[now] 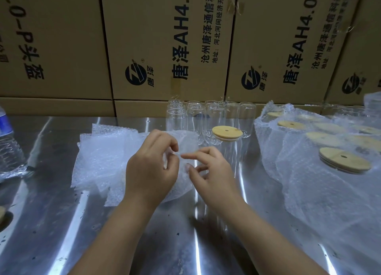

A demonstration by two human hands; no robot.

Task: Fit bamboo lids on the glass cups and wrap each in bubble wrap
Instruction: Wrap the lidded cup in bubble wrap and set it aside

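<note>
Steel bench (61, 213), boxes (165, 37) behind. We pinch a bubble wrap sheet (186, 139) in left hand (151, 171) and right hand (211, 172); lidded cup (227, 133) stands upright just past the right one, so it's nearer.

Free passage over near table (165, 243); glass cups (193, 118) block rear, wrapped cups (305, 167) right.
</note>
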